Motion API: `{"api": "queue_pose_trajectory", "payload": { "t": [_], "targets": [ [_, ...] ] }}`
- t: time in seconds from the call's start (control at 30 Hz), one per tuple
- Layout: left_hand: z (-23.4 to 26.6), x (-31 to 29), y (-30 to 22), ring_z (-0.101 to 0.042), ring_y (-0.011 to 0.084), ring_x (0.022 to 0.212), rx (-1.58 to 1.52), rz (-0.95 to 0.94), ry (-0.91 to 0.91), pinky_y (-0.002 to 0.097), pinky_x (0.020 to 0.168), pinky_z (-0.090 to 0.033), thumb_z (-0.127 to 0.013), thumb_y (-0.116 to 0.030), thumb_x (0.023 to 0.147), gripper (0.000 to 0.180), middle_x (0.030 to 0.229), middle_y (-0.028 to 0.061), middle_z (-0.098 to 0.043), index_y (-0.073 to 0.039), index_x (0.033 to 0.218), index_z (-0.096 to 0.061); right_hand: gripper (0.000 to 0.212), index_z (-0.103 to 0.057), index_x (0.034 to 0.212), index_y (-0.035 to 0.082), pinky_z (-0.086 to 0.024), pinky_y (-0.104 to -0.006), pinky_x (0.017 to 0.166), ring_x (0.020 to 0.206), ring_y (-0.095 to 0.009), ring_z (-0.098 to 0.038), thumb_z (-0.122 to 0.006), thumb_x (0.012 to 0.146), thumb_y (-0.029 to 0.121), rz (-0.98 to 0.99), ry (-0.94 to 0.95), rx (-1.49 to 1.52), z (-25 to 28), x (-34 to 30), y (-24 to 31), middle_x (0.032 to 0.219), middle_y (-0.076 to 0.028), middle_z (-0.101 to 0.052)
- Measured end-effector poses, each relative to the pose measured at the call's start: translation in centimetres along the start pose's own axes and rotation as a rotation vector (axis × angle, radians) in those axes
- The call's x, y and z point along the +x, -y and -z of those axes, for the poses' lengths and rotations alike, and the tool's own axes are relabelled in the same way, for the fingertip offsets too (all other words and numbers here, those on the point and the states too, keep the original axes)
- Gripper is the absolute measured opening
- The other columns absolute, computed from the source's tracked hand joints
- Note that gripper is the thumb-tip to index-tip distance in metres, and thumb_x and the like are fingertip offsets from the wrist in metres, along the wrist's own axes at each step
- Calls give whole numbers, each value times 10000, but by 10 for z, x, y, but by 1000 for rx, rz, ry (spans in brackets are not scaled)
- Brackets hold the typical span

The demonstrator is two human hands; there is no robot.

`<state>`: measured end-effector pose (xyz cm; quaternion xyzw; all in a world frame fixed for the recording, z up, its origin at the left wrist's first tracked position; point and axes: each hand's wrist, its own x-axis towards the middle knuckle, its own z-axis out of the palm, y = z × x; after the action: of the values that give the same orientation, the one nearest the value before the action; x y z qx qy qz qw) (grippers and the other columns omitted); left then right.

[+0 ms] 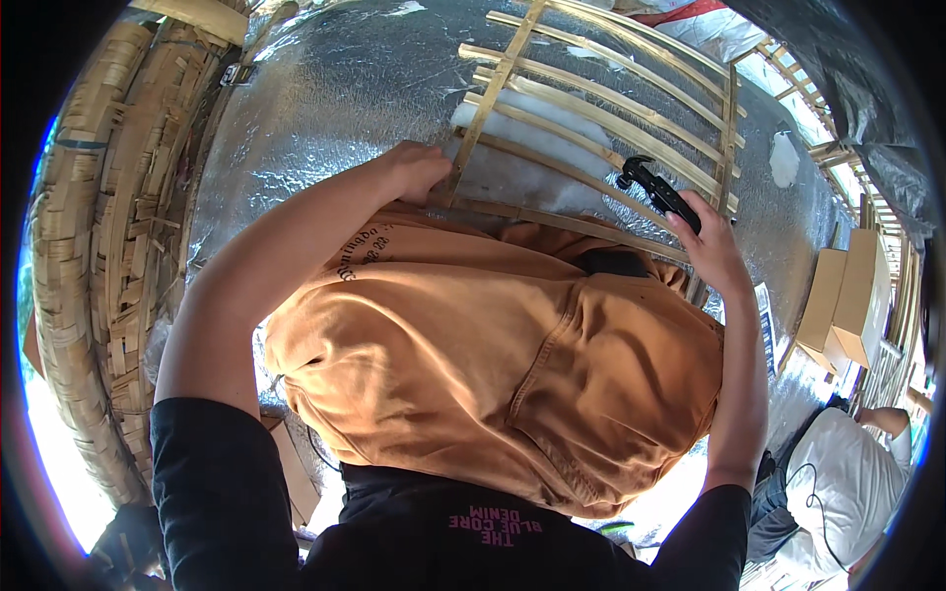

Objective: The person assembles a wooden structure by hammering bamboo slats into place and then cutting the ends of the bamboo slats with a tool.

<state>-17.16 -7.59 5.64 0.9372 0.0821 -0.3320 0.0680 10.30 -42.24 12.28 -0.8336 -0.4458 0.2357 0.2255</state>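
A lattice frame of bamboo slats (606,98) lies in front of me, over a silver foil sheet. My left hand (419,172) is closed at its near left corner, the fingers curled around the slat end there; the fingertips are partly hidden. On the right, my right hand (711,241) grips a black multi-tool hammer (665,195) by its handle. The tool's head points up and left, above the near slats. Whitish fluffy padding (542,133) shows between the slats. My lap, in orange-brown trousers (443,345), comes right up to the frame's near edge.
Rolls of woven bamboo (118,246) stand along the left side. Foil sheeting (325,108) spreads beneath and around the frame. An open cardboard box (843,295) sits at the right. A person in a white shirt (847,483) is at the lower right. Dark plastic sheeting (872,98) hangs at the upper right.
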Motion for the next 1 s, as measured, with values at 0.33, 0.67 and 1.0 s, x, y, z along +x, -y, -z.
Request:
{"api": "queue_pose_trajectory", "payload": {
  "t": [0.33,0.67,1.0],
  "targets": [
    [22,-9,-5,-709,334,855,-17,-25,-43,448,725,-561,-762,-175,692,168,859,139,-729,-60,806,-716,392,-587,1277,20,-519,-374,805,883,-287,-698,-619,1004,300,-95,36,32,1,0,-1,1011,-213,-701],
    [22,-2,10,-710,314,834,-206,-59,-147,428,725,-560,-807,-162,681,247,865,106,-730,-45,873,-704,414,-584,1298,20,-522,-373,794,879,-279,-693,-635,996,298,-118,38,-1,-2,3,-15,1030,-208,-704],
    [22,3,14,-698,305,806,-309,-74,-120,409,704,-544,-784,-81,708,229,848,143,-707,-18,890,-662,356,-641,1241,96,-480,-321,607,606,-140,-595,-653,981,339,-159,-186,6,18,5,-32,704,-56,-641]
  ]
}}
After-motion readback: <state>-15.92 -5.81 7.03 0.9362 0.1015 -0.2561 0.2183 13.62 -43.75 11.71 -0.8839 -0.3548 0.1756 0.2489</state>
